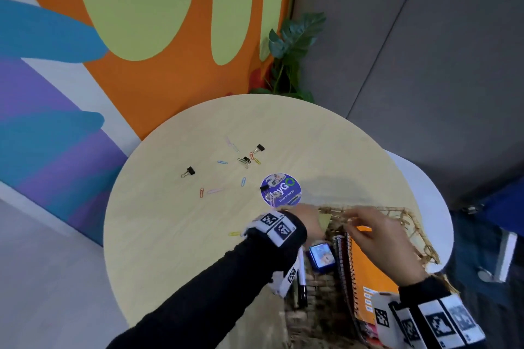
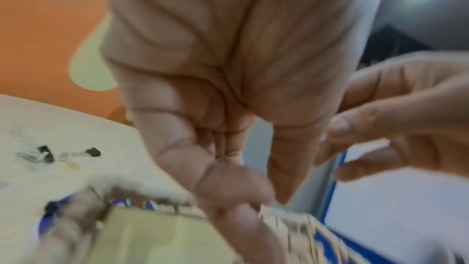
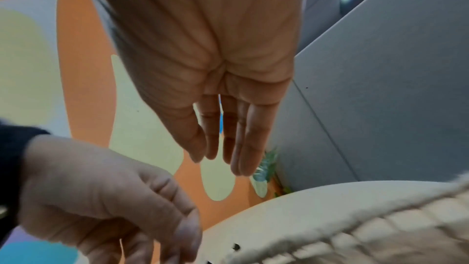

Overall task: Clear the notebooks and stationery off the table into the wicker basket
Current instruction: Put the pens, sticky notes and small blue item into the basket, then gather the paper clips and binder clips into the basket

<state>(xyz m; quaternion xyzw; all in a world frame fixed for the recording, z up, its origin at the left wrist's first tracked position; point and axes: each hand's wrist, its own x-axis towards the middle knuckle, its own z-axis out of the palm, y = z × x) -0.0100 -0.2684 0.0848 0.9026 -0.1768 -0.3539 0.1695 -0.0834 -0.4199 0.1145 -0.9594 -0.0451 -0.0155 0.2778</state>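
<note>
Above the wicker basket (image 1: 419,238), both hands' fingers (image 3: 243,144) hang loosely extended, empty.

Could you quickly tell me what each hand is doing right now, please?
Left hand: open, fingers relaxed, holding nothing, over the wicker basket rim.
Right hand: open, fingers straight, holding nothing, above the orange notebook in the basket.
</note>
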